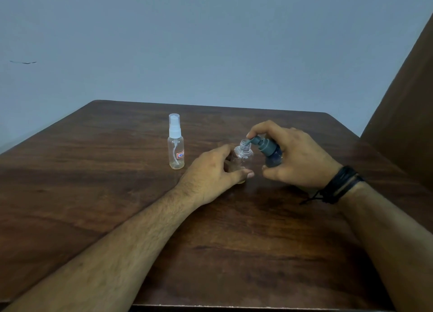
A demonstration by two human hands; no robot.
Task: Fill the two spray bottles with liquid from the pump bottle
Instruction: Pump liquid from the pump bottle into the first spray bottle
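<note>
A clear spray bottle with its top off (243,157) stands on the wooden table (117,182), and my left hand (210,175) grips its lower body. My right hand (297,159) holds the dark blue pump bottle (271,154) tilted to the left, a finger on its grey-green pump head. The pump spout rests at the open neck of the uncapped bottle. A second clear spray bottle (176,145), with a white sprayer, clear cap and a red-and-blue label, stands upright to the left, apart from both hands.
The table ends at a grey-blue wall (210,42) behind. A dark brown panel (407,105) rises at the right edge. A black corded bracelet (339,185) is on my right wrist. The removed sprayer top is not visible.
</note>
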